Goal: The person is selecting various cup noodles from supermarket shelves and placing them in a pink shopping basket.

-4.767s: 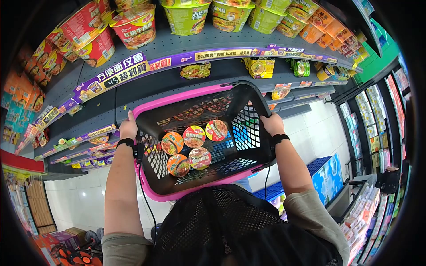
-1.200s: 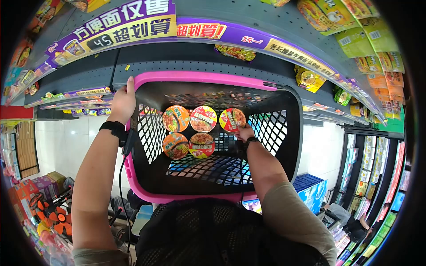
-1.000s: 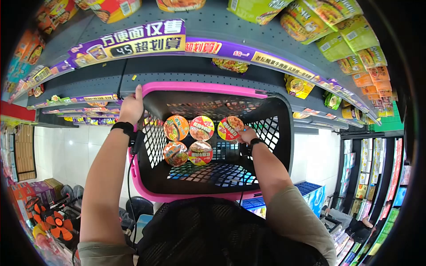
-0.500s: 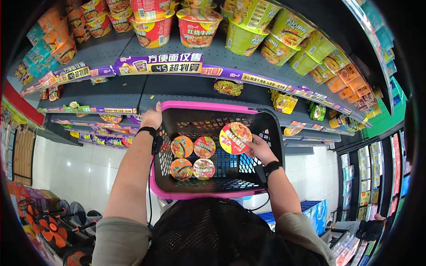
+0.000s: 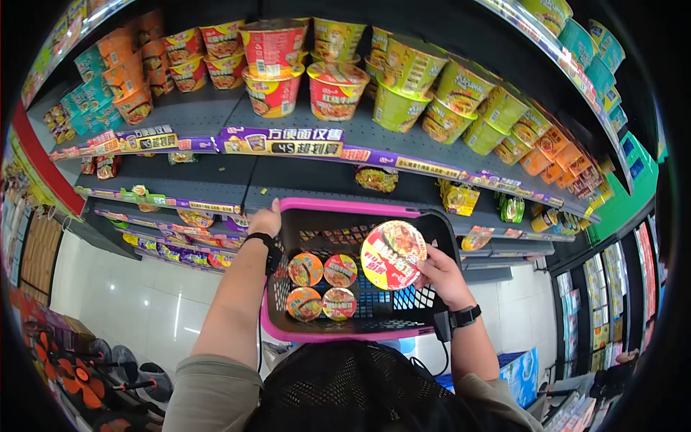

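Right hand [image 5: 443, 276] has a noodle bowl [image 5: 392, 255] pinched at its right edge — thumb over the lid side, other fingers partly hidden behind the rim. The bowl is lid toward camera, red, yellow and white with a food picture, raised above the right part of the shopping basket [image 5: 324, 337], clear of the bowls inside. Left hand [image 5: 265, 219] grips the basket at its far left corner, thumb out along the rim; the curl of the other fingers is mostly hidden. Basket is black mesh with a pink rim, just in front of the shelving. Inside, toward the left, four bowls sit lids up in a two-by-two block: two orange-lidded bowls [image 5: 304, 304] in the left column, two red-and-yellow-lidded bowls [image 5: 340, 271] in the right column. Dark bands on both wrists; a small black device [image 5: 442, 326] with a cable sits beside the right one. Ahead, the upper shelf carries red bowls [image 5: 337, 91] near the middle, green bowls [image 5: 401, 108] right of them, orange ones at both sides — some stacked. Purple price strip [image 5: 283, 142] runs along its front edge, showing 45. On the shelf below, a yellow packet [image 5: 459, 198] and a green packet [image 5: 512, 208]. Orange-bladed fans [image 5: 82, 383] at lower left, pale tiled floor [image 5: 155, 288] between.
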`<state>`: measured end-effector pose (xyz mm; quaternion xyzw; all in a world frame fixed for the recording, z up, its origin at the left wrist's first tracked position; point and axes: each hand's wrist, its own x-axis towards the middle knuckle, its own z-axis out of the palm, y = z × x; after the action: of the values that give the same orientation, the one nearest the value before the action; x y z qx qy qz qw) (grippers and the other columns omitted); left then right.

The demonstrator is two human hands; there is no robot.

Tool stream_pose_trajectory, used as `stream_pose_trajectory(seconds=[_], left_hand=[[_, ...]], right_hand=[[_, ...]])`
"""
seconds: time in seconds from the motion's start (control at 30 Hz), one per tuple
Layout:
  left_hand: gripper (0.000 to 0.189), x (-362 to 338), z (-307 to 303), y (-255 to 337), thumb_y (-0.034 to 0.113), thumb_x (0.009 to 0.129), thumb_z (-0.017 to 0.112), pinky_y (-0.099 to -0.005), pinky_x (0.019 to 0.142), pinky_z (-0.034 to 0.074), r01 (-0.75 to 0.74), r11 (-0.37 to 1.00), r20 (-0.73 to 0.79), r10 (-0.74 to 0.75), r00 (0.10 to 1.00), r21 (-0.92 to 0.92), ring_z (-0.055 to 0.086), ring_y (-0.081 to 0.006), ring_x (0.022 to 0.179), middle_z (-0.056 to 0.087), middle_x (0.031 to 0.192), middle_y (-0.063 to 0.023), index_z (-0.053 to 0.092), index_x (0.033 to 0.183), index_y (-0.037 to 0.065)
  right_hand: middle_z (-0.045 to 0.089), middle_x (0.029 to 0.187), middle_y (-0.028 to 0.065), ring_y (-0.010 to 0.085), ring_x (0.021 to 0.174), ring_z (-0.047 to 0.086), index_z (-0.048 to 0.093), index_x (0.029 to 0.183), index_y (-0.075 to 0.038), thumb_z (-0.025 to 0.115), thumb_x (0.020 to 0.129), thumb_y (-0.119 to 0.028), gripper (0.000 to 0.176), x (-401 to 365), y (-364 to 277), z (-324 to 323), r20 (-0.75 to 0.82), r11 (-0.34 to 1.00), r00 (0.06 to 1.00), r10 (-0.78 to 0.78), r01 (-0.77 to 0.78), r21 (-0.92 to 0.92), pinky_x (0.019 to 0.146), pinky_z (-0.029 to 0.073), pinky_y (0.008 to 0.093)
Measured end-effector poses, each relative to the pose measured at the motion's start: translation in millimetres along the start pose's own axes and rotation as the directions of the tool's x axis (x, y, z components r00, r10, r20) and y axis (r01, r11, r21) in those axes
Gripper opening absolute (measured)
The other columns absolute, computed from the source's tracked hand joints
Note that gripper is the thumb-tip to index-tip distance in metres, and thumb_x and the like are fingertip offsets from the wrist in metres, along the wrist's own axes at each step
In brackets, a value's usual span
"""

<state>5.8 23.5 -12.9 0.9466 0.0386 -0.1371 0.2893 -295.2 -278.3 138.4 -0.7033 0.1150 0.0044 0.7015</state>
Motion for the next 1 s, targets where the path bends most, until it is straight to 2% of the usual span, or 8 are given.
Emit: stream_pose_trajectory(seconds=[0.17,0.27,0.3,0.43,0.7,0.8,0.9,1.0], left_hand=[[0.079,4,3,-3,0.059,0.097,0.022,-0.0446,0.103,0.04,0.0,1.0,-0.002,0.0,1.0,-0.007,0.053,-0.0395,0.12,0.058,0.123,-0.0289,0.061,0.118,-0.006],[0.077,3,3,-3,0.059,0.096,0.024,-0.0445,0.102,0.041,0.009,1.0,-0.013,-0.01,1.0,-0.025,0.054,-0.0393,0.119,0.059,0.122,-0.028,0.062,0.117,-0.005],[0.077,5,4,-3,0.059,0.096,0.024,-0.0445,0.102,0.041,0.012,0.999,-0.017,-0.013,1.0,-0.042,0.054,-0.0391,0.119,0.059,0.121,-0.0276,0.062,0.117,-0.004],[0.076,-7,-6,5,0.059,0.096,0.025,-0.0452,0.101,0.042,0.043,0.998,-0.01,-0.044,0.999,-0.036,0.056,-0.0384,0.117,0.06,0.121,-0.0269,0.063,0.117,-0.003],[0.075,0,-3,3,0.058,0.096,0.025,-0.0456,0.1,0.043,0.033,0.999,0.003,-0.032,0.999,-0.033,0.055,-0.0392,0.117,0.06,0.12,-0.0271,0.063,0.116,-0.003],[0.074,-1,-4,4,0.058,0.096,0.025,-0.0456,0.099,0.043,0.044,0.999,0.011,-0.044,0.999,-0.022,0.055,-0.0394,0.117,0.06,0.12,-0.0269,0.064,0.116,-0.003],[0.074,5,2,1,0.058,0.097,0.025,-0.0456,0.099,0.043,0.047,0.998,-0.005,-0.047,0.999,-0.039,0.055,-0.0391,0.117,0.06,0.12,-0.0267,0.064,0.115,-0.003],[0.074,4,1,0,0.057,0.097,0.025,-0.0456,0.099,0.043,0.04,0.998,0.001,-0.04,0.999,-0.044,0.056,-0.0387,0.117,0.06,0.12,-0.0268,0.064,0.115,-0.003]], right_hand=[[0.065,0.082,0.0038,0.0104,0.064,0.062,0.04,0.142,-0.001,0.052,0.097,-0.012,0.048,17,-85,22,-0.001,0.978,0.978,-0.206,0.206,0.003,0.062,0.052,0.0236],[0.065,0.085,0.0046,0.012,0.066,0.061,0.037,0.143,-0.002,0.05,0.097,-0.01,0.049,37,-130,35,-0.034,0.947,0.95,-0.311,0.312,0.076,0.063,0.052,0.0247],[0.065,0.086,0.0046,0.0113,0.066,0.06,0.037,0.144,-0.002,0.05,0.097,-0.011,0.05,45,-144,38,0.012,0.935,0.938,-0.346,0.344,0.086,0.064,0.052,0.0247],[0.066,0.089,0.0034,0.0089,0.066,0.059,0.043,0.139,-0.003,0.051,0.098,-0.015,0.043,76,-195,61,-0.003,0.874,0.876,-0.482,0.481,0.073,0.064,0.051,0.0242],[0.062,0.083,0.0019,0.0101,0.071,0.06,0.054,0.121,-0.004,0.05,0.098,-0.016,0.026,174,-257,79,0.016,0.891,0.891,-0.454,0.454,0.014,0.067,0.051,0.0254],[0.06,0.083,0.0029,0.0118,0.074,0.06,0.055,0.102,-0.006,0.053,0.098,-0.017,0.012,206,-263,84,-0.011,0.921,0.922,-0.387,0.387,0.054,0.069,0.051,0.0254],[0.06,0.083,0.0036,0.0132,0.074,0.06,0.054,0.096,-0.005,0.055,0.097,-0.018,0.012,231,-267,85,-0.061,0.94,0.945,-0.321,0.326,0.101,0.07,0.052,0.0268],[0.06,0.084,0.0061,0.0149,0.075,0.061,0.054,0.098,-0.001,0.052,0.098,-0.018,0.018,258,-265,78,-0.072,0.946,0.956,-0.284,0.291,0.143,0.071,0.053,0.0293]])
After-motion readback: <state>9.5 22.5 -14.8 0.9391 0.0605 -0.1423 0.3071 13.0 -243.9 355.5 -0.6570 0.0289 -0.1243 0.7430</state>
